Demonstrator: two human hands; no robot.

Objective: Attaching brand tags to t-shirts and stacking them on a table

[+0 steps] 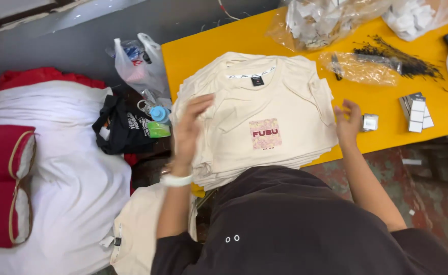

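Observation:
A thick stack of cream T-shirts (265, 97) with a pink square print lies on the yellow table (193, 51). My left hand (189, 127) hovers, blurred, over the stack's left edge with fingers spread, holding nothing. Beside the stack's right edge, my right hand (347, 122) is also open and empty, fingers raised. A small white tag (370, 122) lies just right of that hand.
Clear bags of white tags (326, 20), a bag and loose pile of black fasteners (387, 61) and a stack of card labels (416, 112) sit on the table. Left on the floor: white cloth bundle (71, 173), black bag (124, 127), plastic bag (140, 63), more cream shirts (137, 229).

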